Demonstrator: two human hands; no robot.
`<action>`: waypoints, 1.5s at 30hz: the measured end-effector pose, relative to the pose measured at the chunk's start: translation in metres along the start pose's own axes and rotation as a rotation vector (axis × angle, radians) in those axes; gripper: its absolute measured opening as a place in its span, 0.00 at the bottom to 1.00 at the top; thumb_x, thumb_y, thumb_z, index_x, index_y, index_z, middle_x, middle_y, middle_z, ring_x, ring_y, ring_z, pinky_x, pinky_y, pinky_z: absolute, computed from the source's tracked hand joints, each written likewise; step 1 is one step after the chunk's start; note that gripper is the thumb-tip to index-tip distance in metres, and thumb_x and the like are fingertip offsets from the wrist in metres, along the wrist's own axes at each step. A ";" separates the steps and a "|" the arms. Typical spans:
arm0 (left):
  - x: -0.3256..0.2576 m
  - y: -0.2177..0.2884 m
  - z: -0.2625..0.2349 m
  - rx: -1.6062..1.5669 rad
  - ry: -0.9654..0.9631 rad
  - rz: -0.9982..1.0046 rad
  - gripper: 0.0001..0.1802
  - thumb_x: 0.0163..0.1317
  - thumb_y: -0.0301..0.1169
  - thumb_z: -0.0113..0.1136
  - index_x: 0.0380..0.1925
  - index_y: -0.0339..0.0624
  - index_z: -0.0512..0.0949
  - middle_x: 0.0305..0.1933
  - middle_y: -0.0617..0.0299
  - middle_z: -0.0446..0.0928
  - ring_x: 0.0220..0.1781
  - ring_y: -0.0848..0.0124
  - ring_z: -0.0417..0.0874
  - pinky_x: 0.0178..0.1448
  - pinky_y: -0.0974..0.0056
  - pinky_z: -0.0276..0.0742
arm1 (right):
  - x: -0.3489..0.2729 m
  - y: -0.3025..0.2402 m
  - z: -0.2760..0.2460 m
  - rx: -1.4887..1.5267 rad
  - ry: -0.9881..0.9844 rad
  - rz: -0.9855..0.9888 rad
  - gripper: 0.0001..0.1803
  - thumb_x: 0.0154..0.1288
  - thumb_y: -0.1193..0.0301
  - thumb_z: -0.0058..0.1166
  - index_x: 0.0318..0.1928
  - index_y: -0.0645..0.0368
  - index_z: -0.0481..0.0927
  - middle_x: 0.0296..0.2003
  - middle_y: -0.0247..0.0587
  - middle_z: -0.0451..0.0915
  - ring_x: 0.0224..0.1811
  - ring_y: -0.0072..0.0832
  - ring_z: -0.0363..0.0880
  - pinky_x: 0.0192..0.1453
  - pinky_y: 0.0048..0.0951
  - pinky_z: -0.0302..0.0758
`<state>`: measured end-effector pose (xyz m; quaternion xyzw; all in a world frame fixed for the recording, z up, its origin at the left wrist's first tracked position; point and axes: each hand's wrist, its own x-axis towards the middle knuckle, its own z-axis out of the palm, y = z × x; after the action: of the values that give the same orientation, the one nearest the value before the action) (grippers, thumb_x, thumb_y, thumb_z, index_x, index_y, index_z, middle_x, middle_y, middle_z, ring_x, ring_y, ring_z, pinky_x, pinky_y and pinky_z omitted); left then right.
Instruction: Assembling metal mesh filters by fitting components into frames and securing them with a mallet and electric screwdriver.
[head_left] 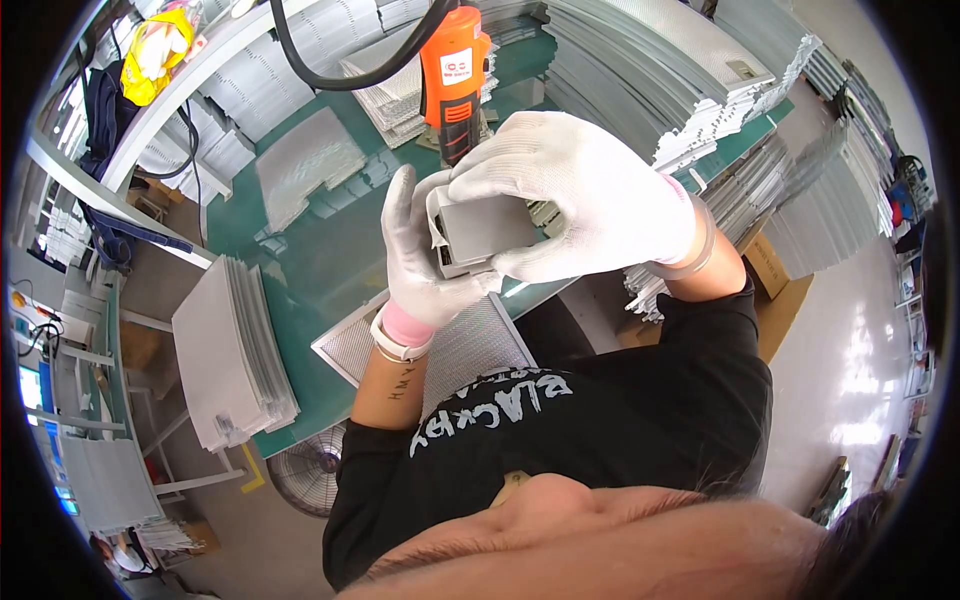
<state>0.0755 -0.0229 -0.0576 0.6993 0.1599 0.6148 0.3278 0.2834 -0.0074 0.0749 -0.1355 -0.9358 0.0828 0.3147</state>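
Currently, head view: left grip (415, 265) and right grip (590, 190), both white-gloved, clasp a grey box-shaped part (487, 228) from either side. Part held above the near edge of the green table (325, 250). Framed mesh panel (465, 345) at that edge; orange power tool (456, 75) just beyond the hands; panel stack (225, 350) at near-left corner.

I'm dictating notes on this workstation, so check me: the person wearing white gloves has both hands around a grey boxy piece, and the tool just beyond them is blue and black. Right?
Not quite: the tool is orange and black, not blue, as the head view shows. The left hand and right hand are indeed around the grey boxy piece.
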 end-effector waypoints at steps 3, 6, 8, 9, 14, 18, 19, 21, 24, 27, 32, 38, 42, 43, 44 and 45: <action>-0.003 0.000 0.005 -0.111 0.066 -0.067 0.69 0.46 0.33 0.83 0.79 0.45 0.40 0.72 0.45 0.64 0.69 0.56 0.74 0.68 0.53 0.74 | 0.001 0.002 0.001 0.014 0.003 -0.043 0.30 0.43 0.67 0.73 0.52 0.59 0.83 0.48 0.46 0.84 0.49 0.44 0.81 0.55 0.41 0.76; -0.008 -0.005 0.001 0.106 0.059 -0.049 0.68 0.45 0.35 0.83 0.79 0.41 0.43 0.71 0.45 0.64 0.69 0.56 0.74 0.69 0.54 0.73 | 0.002 0.002 0.003 0.023 0.003 -0.052 0.29 0.43 0.69 0.73 0.51 0.60 0.83 0.51 0.46 0.84 0.51 0.45 0.81 0.56 0.41 0.76; -0.007 -0.005 0.002 0.064 0.072 -0.052 0.68 0.45 0.36 0.83 0.79 0.40 0.43 0.71 0.45 0.65 0.68 0.57 0.75 0.69 0.54 0.73 | 0.002 0.004 0.003 0.028 -0.007 -0.075 0.28 0.43 0.71 0.73 0.50 0.60 0.83 0.53 0.47 0.83 0.52 0.47 0.80 0.57 0.41 0.75; -0.007 -0.005 0.003 0.021 0.082 -0.056 0.68 0.44 0.36 0.83 0.79 0.39 0.44 0.70 0.45 0.66 0.68 0.57 0.75 0.69 0.54 0.73 | 0.002 0.004 0.003 0.030 -0.010 -0.079 0.28 0.43 0.71 0.73 0.50 0.60 0.83 0.53 0.47 0.83 0.52 0.47 0.80 0.57 0.41 0.75; -0.005 -0.004 0.001 0.106 0.048 -0.015 0.69 0.44 0.35 0.83 0.79 0.40 0.44 0.69 0.45 0.68 0.68 0.57 0.76 0.68 0.55 0.74 | 0.000 0.006 0.008 0.057 0.054 -0.085 0.24 0.47 0.66 0.74 0.46 0.60 0.84 0.49 0.47 0.83 0.47 0.46 0.80 0.54 0.41 0.75; -0.006 -0.002 0.006 -0.052 0.040 -0.069 0.69 0.44 0.31 0.83 0.79 0.42 0.43 0.70 0.44 0.67 0.68 0.57 0.75 0.69 0.54 0.74 | -0.006 0.012 0.014 0.117 0.097 -0.085 0.26 0.46 0.65 0.76 0.47 0.59 0.84 0.50 0.47 0.82 0.48 0.47 0.79 0.54 0.41 0.74; -0.006 -0.003 0.005 -0.050 0.043 -0.068 0.69 0.44 0.31 0.83 0.79 0.42 0.43 0.70 0.44 0.67 0.68 0.57 0.75 0.69 0.54 0.74 | -0.007 0.013 0.014 0.148 0.095 -0.101 0.26 0.46 0.65 0.77 0.47 0.58 0.84 0.50 0.47 0.82 0.49 0.47 0.80 0.54 0.41 0.74; -0.005 -0.005 0.004 0.037 -0.018 0.030 0.69 0.46 0.35 0.83 0.79 0.45 0.41 0.72 0.47 0.64 0.70 0.56 0.74 0.69 0.53 0.75 | -0.011 0.015 0.014 0.176 0.092 -0.114 0.26 0.46 0.64 0.77 0.47 0.57 0.84 0.51 0.47 0.82 0.49 0.46 0.80 0.55 0.41 0.74; -0.002 0.000 0.005 0.130 -0.049 0.083 0.68 0.47 0.36 0.83 0.79 0.44 0.42 0.72 0.45 0.64 0.69 0.56 0.74 0.69 0.52 0.75 | -0.015 0.016 0.012 0.189 0.073 -0.114 0.28 0.50 0.68 0.75 0.54 0.53 0.84 0.55 0.51 0.82 0.49 0.45 0.80 0.54 0.42 0.76; -0.004 0.000 0.010 0.064 -0.033 0.045 0.67 0.49 0.36 0.82 0.79 0.43 0.41 0.72 0.44 0.65 0.69 0.55 0.74 0.69 0.52 0.74 | -0.017 0.019 0.013 0.169 0.094 -0.142 0.27 0.50 0.67 0.75 0.53 0.54 0.85 0.55 0.51 0.82 0.48 0.45 0.80 0.52 0.42 0.76; -0.002 0.000 0.015 0.094 0.003 0.081 0.67 0.43 0.31 0.83 0.79 0.41 0.46 0.69 0.46 0.68 0.67 0.56 0.76 0.69 0.54 0.73 | -0.022 0.026 0.013 0.185 0.109 -0.190 0.27 0.49 0.63 0.76 0.51 0.56 0.86 0.53 0.51 0.83 0.46 0.45 0.80 0.52 0.44 0.76; 0.001 0.009 0.016 0.263 0.005 0.068 0.67 0.44 0.34 0.84 0.78 0.38 0.47 0.68 0.44 0.69 0.67 0.54 0.75 0.70 0.53 0.71 | -0.027 0.030 0.016 0.170 0.123 -0.180 0.26 0.49 0.60 0.77 0.48 0.57 0.87 0.52 0.51 0.83 0.46 0.47 0.79 0.53 0.46 0.75; -0.001 0.008 0.017 0.303 -0.006 0.077 0.67 0.46 0.33 0.82 0.79 0.40 0.44 0.69 0.41 0.67 0.68 0.52 0.75 0.70 0.51 0.71 | -0.026 0.028 0.013 0.170 0.099 -0.168 0.26 0.49 0.59 0.78 0.47 0.57 0.87 0.52 0.51 0.83 0.46 0.46 0.79 0.54 0.45 0.75; -0.002 0.006 0.017 0.304 -0.003 0.078 0.67 0.46 0.33 0.82 0.79 0.40 0.44 0.69 0.41 0.67 0.68 0.52 0.75 0.70 0.51 0.71 | -0.025 0.027 0.013 0.147 0.090 -0.164 0.26 0.50 0.59 0.78 0.48 0.57 0.87 0.53 0.51 0.84 0.46 0.46 0.79 0.54 0.45 0.75; -0.003 0.001 0.017 0.286 0.004 0.088 0.67 0.45 0.32 0.82 0.79 0.41 0.44 0.70 0.41 0.67 0.68 0.53 0.75 0.70 0.52 0.71 | -0.025 0.028 0.013 0.127 0.082 -0.156 0.26 0.50 0.58 0.78 0.48 0.57 0.87 0.53 0.50 0.84 0.47 0.46 0.79 0.54 0.44 0.74; -0.003 -0.001 0.016 0.268 0.011 0.097 0.67 0.45 0.30 0.82 0.79 0.41 0.44 0.70 0.41 0.67 0.69 0.53 0.75 0.70 0.52 0.71 | -0.025 0.029 0.014 0.129 0.081 -0.155 0.26 0.50 0.58 0.78 0.48 0.57 0.87 0.53 0.50 0.84 0.47 0.46 0.79 0.54 0.44 0.74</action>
<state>0.0910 -0.0285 -0.0615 0.7403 0.2083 0.6069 0.2006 0.2997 0.0116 0.0425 -0.0454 -0.9227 0.1128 0.3659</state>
